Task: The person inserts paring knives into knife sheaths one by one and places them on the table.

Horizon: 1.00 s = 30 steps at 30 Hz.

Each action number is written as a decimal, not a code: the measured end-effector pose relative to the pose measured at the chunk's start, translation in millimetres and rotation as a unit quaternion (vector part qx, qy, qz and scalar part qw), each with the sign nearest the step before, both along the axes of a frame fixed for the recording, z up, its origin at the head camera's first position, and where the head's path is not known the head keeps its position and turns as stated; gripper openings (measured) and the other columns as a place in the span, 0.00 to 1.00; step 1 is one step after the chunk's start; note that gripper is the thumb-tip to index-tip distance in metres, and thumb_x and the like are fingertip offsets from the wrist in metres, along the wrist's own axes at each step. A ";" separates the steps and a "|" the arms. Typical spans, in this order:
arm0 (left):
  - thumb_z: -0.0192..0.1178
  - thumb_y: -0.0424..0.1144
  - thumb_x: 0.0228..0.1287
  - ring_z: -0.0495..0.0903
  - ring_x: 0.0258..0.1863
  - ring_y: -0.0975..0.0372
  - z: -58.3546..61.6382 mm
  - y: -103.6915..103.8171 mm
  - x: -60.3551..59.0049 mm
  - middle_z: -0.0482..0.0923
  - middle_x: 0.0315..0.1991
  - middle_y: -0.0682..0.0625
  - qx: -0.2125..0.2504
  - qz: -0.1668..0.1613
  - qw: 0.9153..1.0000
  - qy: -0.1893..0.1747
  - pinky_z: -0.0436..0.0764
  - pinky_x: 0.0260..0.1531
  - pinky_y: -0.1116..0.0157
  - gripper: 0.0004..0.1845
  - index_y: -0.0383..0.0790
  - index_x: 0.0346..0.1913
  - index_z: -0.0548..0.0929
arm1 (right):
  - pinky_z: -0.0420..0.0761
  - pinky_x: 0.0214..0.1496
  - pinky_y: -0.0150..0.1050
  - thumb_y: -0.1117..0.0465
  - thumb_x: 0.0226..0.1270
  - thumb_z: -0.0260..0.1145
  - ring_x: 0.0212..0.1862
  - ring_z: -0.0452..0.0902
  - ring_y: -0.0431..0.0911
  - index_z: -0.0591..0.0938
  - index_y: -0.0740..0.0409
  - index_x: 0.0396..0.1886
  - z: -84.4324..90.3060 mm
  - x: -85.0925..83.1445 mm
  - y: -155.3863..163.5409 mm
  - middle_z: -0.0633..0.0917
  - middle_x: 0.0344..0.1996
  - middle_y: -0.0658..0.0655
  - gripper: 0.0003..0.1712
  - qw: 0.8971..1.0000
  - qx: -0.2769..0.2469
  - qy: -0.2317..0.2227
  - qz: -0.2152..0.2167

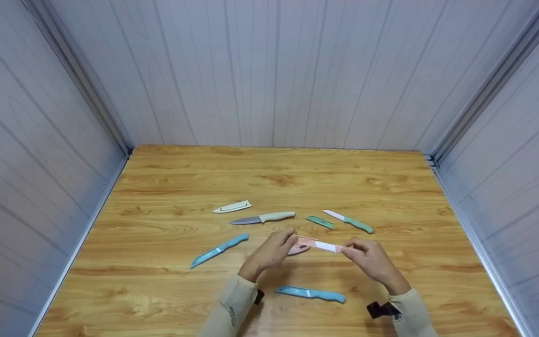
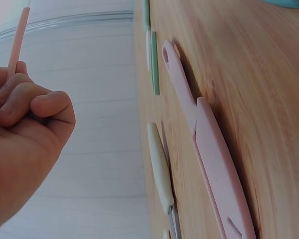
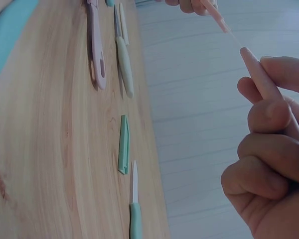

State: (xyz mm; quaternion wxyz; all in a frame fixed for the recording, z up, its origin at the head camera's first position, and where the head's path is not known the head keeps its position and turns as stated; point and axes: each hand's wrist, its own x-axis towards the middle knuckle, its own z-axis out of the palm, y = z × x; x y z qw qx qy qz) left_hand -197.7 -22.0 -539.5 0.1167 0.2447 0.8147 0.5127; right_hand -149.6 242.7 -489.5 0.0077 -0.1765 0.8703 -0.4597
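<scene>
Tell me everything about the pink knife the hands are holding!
The pink knife has a pink handle, a white blade and a pink sheath that looks like plastic. It is held level above the wooden table, partly sheathed, with a strip of blade bare in the middle. The left hand pinches the sheath end; the right hand grips the handle. Another pink piece lies on the table below it.

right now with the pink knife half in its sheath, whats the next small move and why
Probably bring the hands a little closer together, so the blade slides deeper into the sheath. The left hand pinches the pink sheath, the right hand grips the pink knife by its handle, and a strip of white blade shows between them. Both are held above the table, roughly in line.
</scene>
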 end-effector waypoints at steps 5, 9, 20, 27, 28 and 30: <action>0.40 0.40 0.77 0.63 0.25 0.64 -0.7 -0.1 -0.1 0.63 0.25 0.55 0.000 0.002 1.000 0.001 0.65 0.28 0.68 0.12 0.41 0.35 0.70 | 0.67 0.24 0.31 0.63 0.66 0.64 0.21 0.63 0.35 0.84 0.60 0.33 0.0 -0.5 -0.9 0.76 0.21 0.49 0.05 1.000 -0.001 -0.005 -0.001; 0.40 0.41 0.77 0.63 0.25 0.65 0.1 -0.8 -0.3 0.63 0.25 0.55 0.002 0.002 1.000 -0.002 0.65 0.29 0.68 0.12 0.40 0.37 0.71 | 0.67 0.24 0.32 0.63 0.66 0.63 0.21 0.63 0.35 0.84 0.60 0.34 1.1 -0.8 -2.0 0.76 0.21 0.49 0.05 1.000 0.003 -0.009 -0.002; 0.41 0.41 0.77 0.62 0.24 0.65 -1.1 2.6 2.3 0.62 0.24 0.55 0.019 0.000 1.000 -0.012 0.64 0.27 0.69 0.13 0.39 0.35 0.71 | 0.66 0.24 0.31 0.63 0.65 0.64 0.20 0.62 0.35 0.84 0.59 0.33 -1.1 -3.0 -7.8 0.74 0.19 0.48 0.05 1.000 -0.005 -0.002 0.004; 0.41 0.41 0.77 0.62 0.24 0.64 -3.1 5.4 3.6 0.63 0.24 0.54 0.020 -0.006 1.000 -0.015 0.64 0.27 0.68 0.15 0.33 0.35 0.70 | 0.66 0.25 0.32 0.62 0.65 0.64 0.21 0.63 0.36 0.84 0.59 0.33 1.1 -1.7 -12.3 0.74 0.20 0.47 0.05 1.000 0.010 -0.016 0.000; 0.41 0.42 0.77 0.62 0.24 0.64 -2.6 5.3 4.0 0.63 0.24 0.54 0.018 -0.006 1.000 -0.016 0.64 0.27 0.68 0.16 0.33 0.35 0.70 | 0.66 0.26 0.32 0.62 0.65 0.64 0.22 0.63 0.36 0.84 0.59 0.33 1.4 -1.6 -12.5 0.73 0.20 0.47 0.04 1.000 0.011 -0.016 0.000; 0.40 0.43 0.77 0.62 0.24 0.65 -2.1 5.1 4.4 0.63 0.24 0.54 0.016 -0.004 1.000 -0.019 0.64 0.27 0.68 0.16 0.34 0.36 0.71 | 0.67 0.26 0.32 0.62 0.65 0.64 0.22 0.64 0.36 0.84 0.59 0.33 1.9 -1.6 -12.8 0.74 0.20 0.48 0.04 1.000 0.011 -0.016 0.000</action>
